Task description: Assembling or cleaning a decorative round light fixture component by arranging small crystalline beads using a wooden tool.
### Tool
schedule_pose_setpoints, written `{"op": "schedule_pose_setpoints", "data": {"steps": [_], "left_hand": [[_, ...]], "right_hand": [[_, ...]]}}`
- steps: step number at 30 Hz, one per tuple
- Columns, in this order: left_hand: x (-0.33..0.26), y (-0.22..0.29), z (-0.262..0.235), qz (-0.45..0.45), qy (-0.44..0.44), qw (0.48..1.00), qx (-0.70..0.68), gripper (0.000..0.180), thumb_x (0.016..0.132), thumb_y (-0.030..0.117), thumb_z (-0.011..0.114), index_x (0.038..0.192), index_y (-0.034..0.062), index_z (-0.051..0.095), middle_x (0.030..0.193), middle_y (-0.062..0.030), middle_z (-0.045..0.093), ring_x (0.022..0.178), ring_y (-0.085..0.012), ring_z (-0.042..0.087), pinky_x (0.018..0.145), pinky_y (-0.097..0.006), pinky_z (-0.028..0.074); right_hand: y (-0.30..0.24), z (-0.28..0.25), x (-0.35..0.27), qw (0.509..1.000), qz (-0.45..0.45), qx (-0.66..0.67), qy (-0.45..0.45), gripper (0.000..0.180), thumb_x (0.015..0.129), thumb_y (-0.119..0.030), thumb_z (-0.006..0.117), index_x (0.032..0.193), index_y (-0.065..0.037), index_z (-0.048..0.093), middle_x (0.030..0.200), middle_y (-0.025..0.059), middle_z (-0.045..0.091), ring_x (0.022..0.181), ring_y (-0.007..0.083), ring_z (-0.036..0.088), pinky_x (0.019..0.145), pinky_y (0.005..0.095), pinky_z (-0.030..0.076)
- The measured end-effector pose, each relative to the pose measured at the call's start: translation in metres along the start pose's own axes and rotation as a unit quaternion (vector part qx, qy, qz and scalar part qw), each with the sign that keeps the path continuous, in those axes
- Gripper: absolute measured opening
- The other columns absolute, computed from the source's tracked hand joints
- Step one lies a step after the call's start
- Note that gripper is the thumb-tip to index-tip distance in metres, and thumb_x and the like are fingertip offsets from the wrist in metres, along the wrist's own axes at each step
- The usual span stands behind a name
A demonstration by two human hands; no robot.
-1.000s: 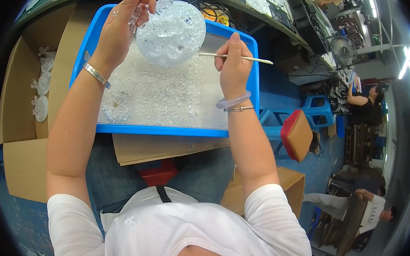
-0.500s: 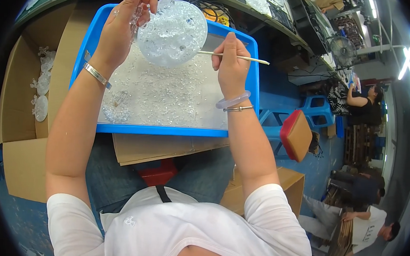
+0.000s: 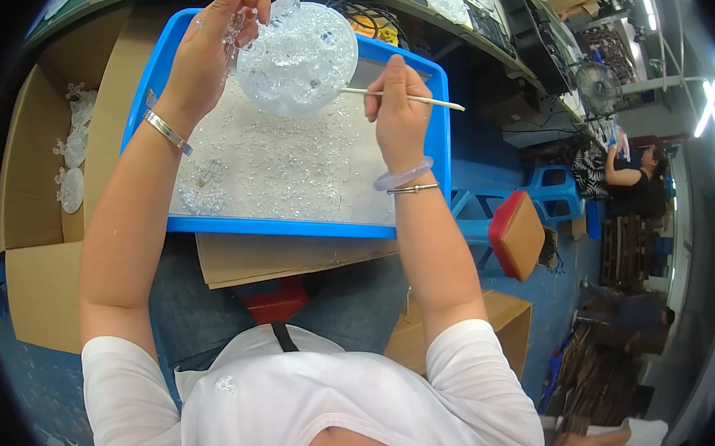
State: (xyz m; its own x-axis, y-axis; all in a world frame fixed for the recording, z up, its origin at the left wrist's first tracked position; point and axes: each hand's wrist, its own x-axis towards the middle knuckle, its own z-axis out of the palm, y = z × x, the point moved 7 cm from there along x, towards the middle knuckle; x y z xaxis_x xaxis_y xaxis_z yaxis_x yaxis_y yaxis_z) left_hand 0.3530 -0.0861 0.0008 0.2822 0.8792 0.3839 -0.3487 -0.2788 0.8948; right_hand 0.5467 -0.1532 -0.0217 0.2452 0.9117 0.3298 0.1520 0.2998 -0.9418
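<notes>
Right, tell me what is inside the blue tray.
Small clear bits lie scattered in the blue tray, denser at the near left corner. Whatever lies behind the round clear piece, left hand and right hand cannot be seen.

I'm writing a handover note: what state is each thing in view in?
Left hand: closed around part of the clear piece
Clear piece: held, round face toward camera
Right hand: pinching the thin stick
Thin stick: tip at the clear piece's edge, contact unclear
Blue tray: uncovered, strewn with clear bits
Cardboard box: open, other clear pieces inside
Tube lights: lit
Fan: cannot tell if running
</notes>
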Motion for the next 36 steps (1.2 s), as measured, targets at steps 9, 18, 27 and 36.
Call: {"op": "schedule_pose_setpoints", "data": {"steps": [9,18,27,36], "left_hand": [[0.002,0.000,-0.002,-0.006,-0.007,1.000,-0.002,0.047,0.085,0.048,0.032,0.070,0.0059,0.047,0.059,0.0027,0.031,0.058,-0.0090,0.028,0.062,-0.022,0.026],[-0.003,-0.002,0.002,-0.018,0.007,1.000,0.012,0.048,0.085,0.049,0.032,0.071,0.0058,0.048,0.061,0.0028,0.034,0.059,-0.0085,0.029,0.062,-0.021,0.026],[-0.005,-0.003,0.003,-0.002,-0.004,1.000,0.003,0.048,0.085,0.049,0.032,0.071,0.0061,0.047,0.061,0.0027,0.035,0.060,-0.0086,0.030,0.063,-0.021,0.026],[0.008,-0.003,-0.004,0.018,0.016,1.000,0.020,0.049,0.084,0.050,0.032,0.071,0.0071,0.051,0.060,0.0037,0.036,0.059,-0.0063,0.030,0.056,-0.020,0.023]], "right_hand": [[-0.005,-0.008,0.000,0.999,-0.014,0.048,0.013,0.041,0.088,-0.031,0.038,0.056,-0.006,0.044,0.042,0.0005,0.040,0.036,0.0049,0.034,0.035,0.0178,0.026],[-0.008,-0.011,0.003,0.997,-0.037,0.023,0.065,0.042,0.088,-0.034,0.037,0.057,-0.006,0.044,0.043,0.0010,0.040,0.038,0.0055,0.036,0.036,0.0177,0.027],[-0.001,-0.010,-0.003,1.000,-0.002,0.019,0.010,0.042,0.088,-0.033,0.038,0.055,-0.006,0.044,0.042,0.0015,0.040,0.036,0.0057,0.035,0.035,0.0181,0.026],[-0.003,-0.002,0.008,0.999,0.010,0.023,0.021,0.042,0.087,-0.032,0.040,0.053,-0.007,0.042,0.042,0.0004,0.038,0.036,0.0059,0.035,0.035,0.0185,0.025]]}}
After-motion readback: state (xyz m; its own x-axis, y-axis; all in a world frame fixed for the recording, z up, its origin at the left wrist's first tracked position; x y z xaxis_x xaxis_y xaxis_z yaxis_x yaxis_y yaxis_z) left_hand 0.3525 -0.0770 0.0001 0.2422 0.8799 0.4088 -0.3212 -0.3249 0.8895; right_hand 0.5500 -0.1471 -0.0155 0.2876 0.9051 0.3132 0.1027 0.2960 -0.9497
